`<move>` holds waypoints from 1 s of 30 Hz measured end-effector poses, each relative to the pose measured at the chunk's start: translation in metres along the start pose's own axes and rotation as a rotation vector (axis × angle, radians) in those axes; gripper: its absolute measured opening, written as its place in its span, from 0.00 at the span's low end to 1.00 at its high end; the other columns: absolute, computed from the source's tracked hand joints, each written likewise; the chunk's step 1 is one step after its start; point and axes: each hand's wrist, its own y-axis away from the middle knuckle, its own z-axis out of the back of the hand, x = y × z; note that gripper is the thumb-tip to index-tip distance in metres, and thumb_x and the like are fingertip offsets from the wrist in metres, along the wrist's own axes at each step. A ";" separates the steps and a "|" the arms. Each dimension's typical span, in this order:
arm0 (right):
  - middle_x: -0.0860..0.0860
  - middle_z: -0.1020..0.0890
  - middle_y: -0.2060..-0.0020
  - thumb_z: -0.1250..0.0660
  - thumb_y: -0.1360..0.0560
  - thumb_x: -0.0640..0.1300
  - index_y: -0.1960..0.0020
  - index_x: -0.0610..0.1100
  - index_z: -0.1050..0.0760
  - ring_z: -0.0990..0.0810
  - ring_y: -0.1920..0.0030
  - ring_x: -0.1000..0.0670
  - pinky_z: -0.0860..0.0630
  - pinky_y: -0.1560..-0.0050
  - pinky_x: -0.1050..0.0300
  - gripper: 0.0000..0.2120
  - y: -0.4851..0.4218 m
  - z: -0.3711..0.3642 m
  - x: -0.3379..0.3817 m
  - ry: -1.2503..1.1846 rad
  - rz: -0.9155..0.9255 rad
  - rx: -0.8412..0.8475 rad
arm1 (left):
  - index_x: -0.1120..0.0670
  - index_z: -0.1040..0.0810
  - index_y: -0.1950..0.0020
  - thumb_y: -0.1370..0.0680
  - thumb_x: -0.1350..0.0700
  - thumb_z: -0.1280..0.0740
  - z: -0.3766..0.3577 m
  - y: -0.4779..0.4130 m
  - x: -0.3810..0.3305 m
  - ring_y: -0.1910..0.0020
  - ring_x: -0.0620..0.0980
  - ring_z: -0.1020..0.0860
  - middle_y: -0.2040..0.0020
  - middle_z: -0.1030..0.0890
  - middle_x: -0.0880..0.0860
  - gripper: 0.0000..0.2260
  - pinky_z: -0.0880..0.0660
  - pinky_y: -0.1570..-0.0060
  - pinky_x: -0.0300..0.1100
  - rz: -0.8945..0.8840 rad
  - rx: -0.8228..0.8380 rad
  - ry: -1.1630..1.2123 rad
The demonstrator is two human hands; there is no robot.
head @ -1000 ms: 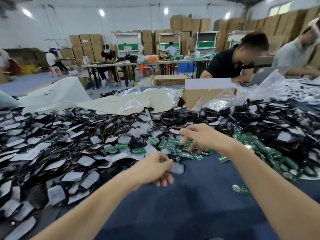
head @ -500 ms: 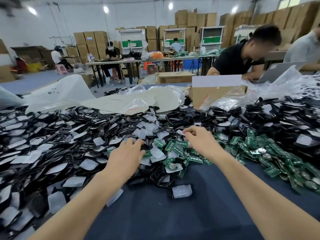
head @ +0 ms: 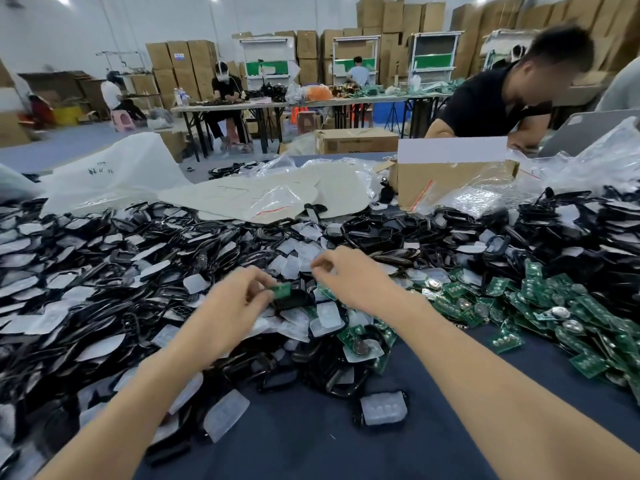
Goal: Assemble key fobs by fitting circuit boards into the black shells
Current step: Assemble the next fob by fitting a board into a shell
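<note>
My left hand [head: 235, 301] pinches a small green circuit board [head: 281, 290] at the edge of a black shell [head: 292, 298], just above the heap. My right hand [head: 349, 277] hovers close on the right with its fingers curled. Motion blur hides whether it holds anything. A wide heap of black shells and translucent button pads [head: 104, 271] covers the left and far side of the table. Loose green circuit boards [head: 540, 306], some with coin cells, lie in a pile to the right. One shell with a translucent pad [head: 382, 408] lies alone near me.
The table has a dark blue cloth [head: 311, 445] showing between my forearms. Beyond the heap lie plastic bags [head: 259, 195] and a cardboard box [head: 450, 181]. A person in a black shirt [head: 491, 98] works at the far right, and others sit at distant tables.
My left hand has lifted off the heap and now grips a green board and a black shell. My right hand rose from the board pile and moved towards the left hand.
</note>
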 end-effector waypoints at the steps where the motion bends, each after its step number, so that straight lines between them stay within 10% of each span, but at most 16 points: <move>1: 0.47 0.19 0.42 0.39 0.18 0.54 0.37 0.48 0.21 0.21 0.53 0.51 0.22 0.52 0.54 0.16 -0.003 -0.005 0.005 0.088 0.015 0.061 | 0.43 0.25 0.50 0.19 0.54 0.34 0.006 -0.003 0.003 0.59 0.39 0.24 0.57 0.22 0.45 0.05 0.31 0.64 0.30 0.036 -0.055 0.076; 4: 0.45 0.24 0.37 0.38 0.20 0.62 0.33 0.50 0.24 0.29 0.36 0.42 0.31 0.38 0.48 0.21 -0.005 -0.020 0.012 0.293 0.025 0.167 | 0.45 0.24 0.50 0.19 0.55 0.33 0.017 -0.011 0.009 0.55 0.41 0.21 0.53 0.19 0.47 0.05 0.25 0.57 0.34 0.119 -0.219 0.326; 11: 0.48 0.24 0.42 0.35 0.19 0.57 0.39 0.50 0.22 0.31 0.37 0.45 0.31 0.37 0.48 0.14 0.001 -0.028 0.006 0.043 0.004 0.099 | 0.49 0.22 0.47 0.18 0.56 0.34 -0.006 -0.028 -0.005 0.61 0.42 0.18 0.56 0.18 0.50 0.02 0.21 0.61 0.37 0.243 -0.371 0.728; 15: 0.54 0.17 0.50 0.32 0.20 0.51 0.47 0.51 0.21 0.20 0.51 0.57 0.27 0.51 0.59 0.05 0.007 -0.014 -0.008 -0.581 -0.100 -0.077 | 0.50 0.22 0.47 0.18 0.57 0.34 -0.030 -0.040 -0.031 0.58 0.45 0.16 0.55 0.18 0.52 0.03 0.18 0.58 0.39 0.210 -0.350 0.825; 20: 0.44 0.14 0.52 0.35 0.17 0.46 0.46 0.41 0.22 0.14 0.59 0.46 0.16 0.61 0.52 0.08 0.012 0.004 -0.027 -1.531 -0.393 -0.189 | 0.45 0.20 0.48 0.18 0.55 0.34 -0.058 -0.042 -0.060 0.58 0.47 0.16 0.57 0.17 0.45 0.05 0.18 0.55 0.41 0.129 -0.297 0.881; 24: 0.47 0.18 0.61 0.39 0.15 0.46 0.47 0.42 0.24 0.22 0.73 0.53 0.30 0.78 0.62 0.09 0.019 0.000 -0.043 -1.367 -0.475 -0.190 | 0.46 0.19 0.46 0.18 0.57 0.33 -0.078 -0.036 -0.069 0.60 0.46 0.17 0.60 0.16 0.46 0.07 0.18 0.55 0.41 0.121 -0.299 0.876; 30: 0.38 0.20 0.45 0.44 0.17 0.30 0.35 0.35 0.27 0.16 0.57 0.53 0.22 0.60 0.63 0.14 0.027 -0.006 -0.057 -1.286 -0.293 0.025 | 0.50 0.21 0.50 0.21 0.59 0.30 -0.090 -0.032 -0.068 0.61 0.46 0.17 0.58 0.16 0.47 0.04 0.22 0.61 0.32 0.115 -0.319 0.819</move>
